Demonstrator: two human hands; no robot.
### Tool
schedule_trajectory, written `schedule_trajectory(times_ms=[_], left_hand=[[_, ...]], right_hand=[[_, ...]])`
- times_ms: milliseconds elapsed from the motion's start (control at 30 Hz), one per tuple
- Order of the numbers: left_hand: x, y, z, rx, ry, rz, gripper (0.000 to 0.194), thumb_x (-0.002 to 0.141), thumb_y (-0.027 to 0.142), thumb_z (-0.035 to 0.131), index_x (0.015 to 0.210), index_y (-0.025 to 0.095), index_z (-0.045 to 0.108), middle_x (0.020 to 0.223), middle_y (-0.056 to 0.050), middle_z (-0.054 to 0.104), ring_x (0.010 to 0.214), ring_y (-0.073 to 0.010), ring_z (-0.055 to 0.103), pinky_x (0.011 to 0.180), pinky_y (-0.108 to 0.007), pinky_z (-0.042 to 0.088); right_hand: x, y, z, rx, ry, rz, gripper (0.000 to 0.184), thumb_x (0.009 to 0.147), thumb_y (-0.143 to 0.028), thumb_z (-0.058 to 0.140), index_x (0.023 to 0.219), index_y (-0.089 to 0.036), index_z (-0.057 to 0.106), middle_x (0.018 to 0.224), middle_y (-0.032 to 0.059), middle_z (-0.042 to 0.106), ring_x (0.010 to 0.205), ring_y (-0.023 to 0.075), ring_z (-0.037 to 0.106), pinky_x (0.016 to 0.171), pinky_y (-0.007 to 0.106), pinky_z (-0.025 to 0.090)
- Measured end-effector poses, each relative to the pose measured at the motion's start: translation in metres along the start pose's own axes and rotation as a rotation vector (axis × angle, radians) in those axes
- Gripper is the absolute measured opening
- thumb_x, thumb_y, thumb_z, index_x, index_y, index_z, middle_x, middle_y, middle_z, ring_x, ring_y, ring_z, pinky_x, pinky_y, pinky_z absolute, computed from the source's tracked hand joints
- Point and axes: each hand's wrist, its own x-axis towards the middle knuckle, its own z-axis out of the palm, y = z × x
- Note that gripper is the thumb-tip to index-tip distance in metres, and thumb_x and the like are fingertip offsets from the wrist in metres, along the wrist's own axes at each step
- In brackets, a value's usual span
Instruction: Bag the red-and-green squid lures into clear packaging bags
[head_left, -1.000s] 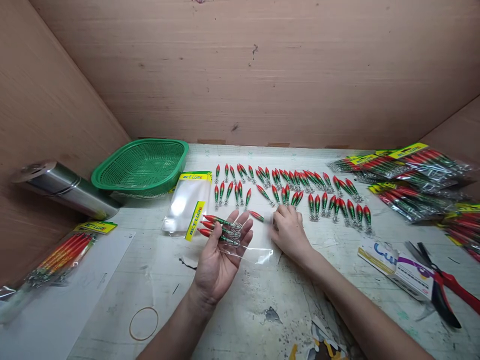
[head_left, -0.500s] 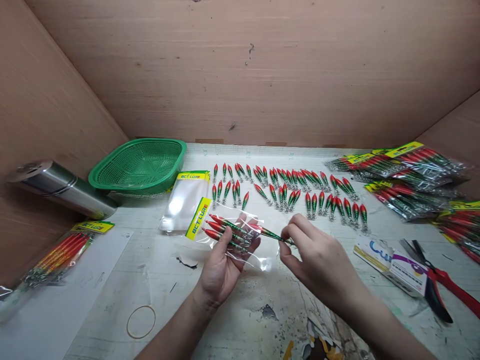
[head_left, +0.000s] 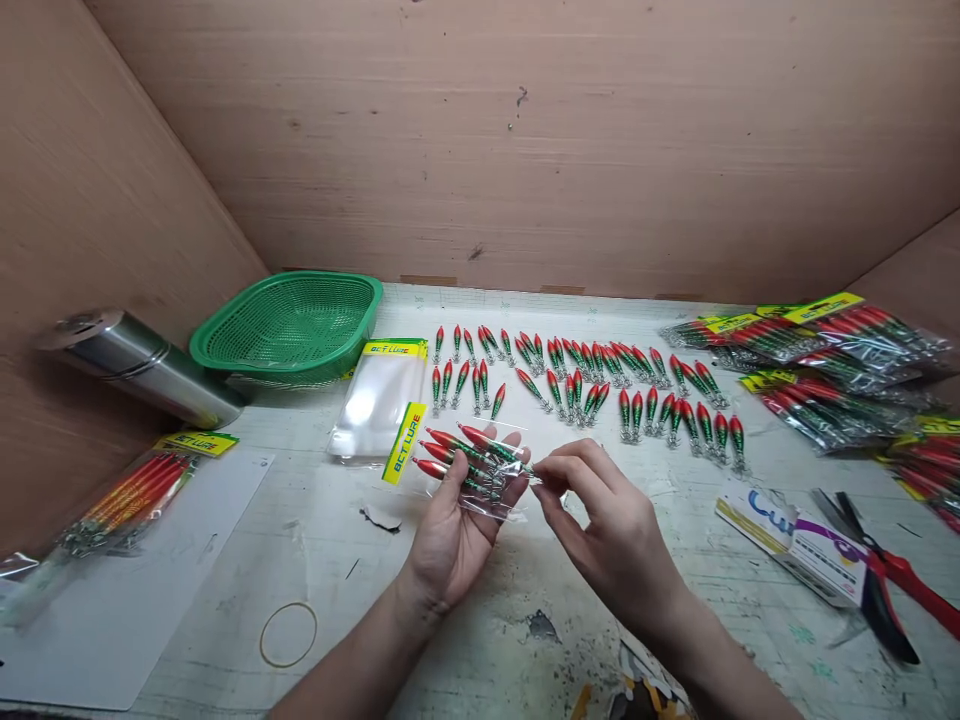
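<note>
My left hand [head_left: 457,530] holds a clear plastic bag with a yellow header [head_left: 403,443], thumb on top and fingers beneath. Several red-and-green squid lures lie in the bag, hooks toward the right. With thumb and fingertips, my right hand [head_left: 600,500] pinches the hook end of another fishing lure [head_left: 491,445], whose red tip points left over the others at the bag's open right end. Behind both hands, loose lures [head_left: 577,385] lie in two rough rows. A stack of flat clear bags [head_left: 379,400] with yellow-green headers is left of them.
At the back left stand a green basket [head_left: 289,365] and a steel flask [head_left: 150,365] lying tilted. Filled lure packs [head_left: 817,340] pile up at right, above a small box [head_left: 795,540] and red-handled scissors [head_left: 892,580]. A rubber band [head_left: 289,634] and packed lures [head_left: 139,495] lie at left.
My right hand picked a lure from the table and brought it left, sliding it into the bag beside the others. My left hand has stayed nearly in place, holding the bag.
</note>
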Motion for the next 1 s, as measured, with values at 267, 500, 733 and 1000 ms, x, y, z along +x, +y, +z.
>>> schedule_trajectory(times_ms=[267, 500, 733, 1000], left_hand=[[-0.001, -0.002, 0.002, 0.010, -0.003, -0.018, 0.047, 0.097, 0.029, 0.039, 0.140, 0.010, 0.038, 0.117, -0.015, 0.068, 0.110, -0.0230, 0.064, 0.107, -0.045, 0.040], [-0.002, 0.000, 0.002, 0.007, -0.012, -0.018, 0.047, 0.098, 0.032, 0.037, 0.141, 0.012, 0.037, 0.120, -0.016, 0.067, 0.113, -0.0251, 0.061, 0.108, -0.047, 0.038], [-0.004, -0.001, 0.004, -0.008, -0.030, -0.040, 0.050, 0.098, 0.032, 0.035, 0.143, 0.011, 0.034, 0.121, -0.018, 0.066, 0.114, -0.0257, 0.061, 0.108, -0.049, 0.037], [-0.004, 0.010, 0.005, -0.048, -0.015, -0.003, 0.050, 0.099, 0.034, 0.033, 0.145, 0.016, 0.032, 0.123, -0.013, 0.066, 0.109, -0.0225, 0.064, 0.098, -0.037, 0.048]], right_hand=[[0.006, 0.002, 0.000, 0.116, 0.053, 0.066, 0.015, 0.086, -0.009, 0.052, 0.094, -0.019, 0.060, 0.085, 0.0037, 0.062, 0.077, 0.0142, 0.061, 0.066, 0.026, 0.053], [0.002, 0.002, 0.003, 0.186, 0.082, 0.118, 0.009, 0.084, -0.013, 0.062, 0.088, -0.020, 0.065, 0.079, 0.0023, 0.067, 0.074, 0.0150, 0.062, 0.067, 0.028, 0.051], [0.007, 0.000, 0.011, 0.058, 0.180, 0.033, 0.011, 0.084, -0.011, 0.059, 0.082, -0.019, 0.066, 0.074, 0.0035, 0.058, 0.071, 0.0161, 0.056, 0.061, 0.030, 0.047], [0.029, 0.039, -0.007, -0.106, 0.104, 0.296, 0.006, 0.085, -0.018, 0.056, 0.083, -0.019, 0.062, 0.081, 0.0033, 0.060, 0.074, 0.0167, 0.055, 0.065, 0.031, 0.048]])
